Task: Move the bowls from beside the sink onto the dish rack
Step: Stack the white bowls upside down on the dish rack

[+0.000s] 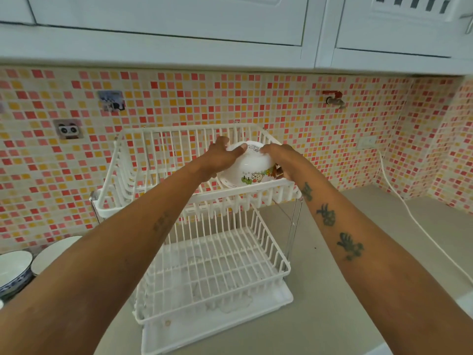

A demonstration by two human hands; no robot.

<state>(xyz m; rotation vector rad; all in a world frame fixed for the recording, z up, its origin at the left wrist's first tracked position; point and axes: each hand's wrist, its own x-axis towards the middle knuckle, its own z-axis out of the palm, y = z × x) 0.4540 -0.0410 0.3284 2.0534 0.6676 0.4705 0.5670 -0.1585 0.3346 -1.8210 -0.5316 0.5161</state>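
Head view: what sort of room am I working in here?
Most likely a home kitchen. A two-tier white dish rack stands on a countertop against a mosaic-tiled backsplash, with wall cabinets overhead. Both hands, left hand and right hand, hold a cartoon-printed bowl upside down in the top tier.

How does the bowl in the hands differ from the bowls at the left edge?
The held bowl is upside down on the rack's top tier, with a cartoon print; the left bowls sit upright on the counter, one with a blue pattern outside. Both hands grip the held bowl; nothing touches the left bowls. All are white inside or out.
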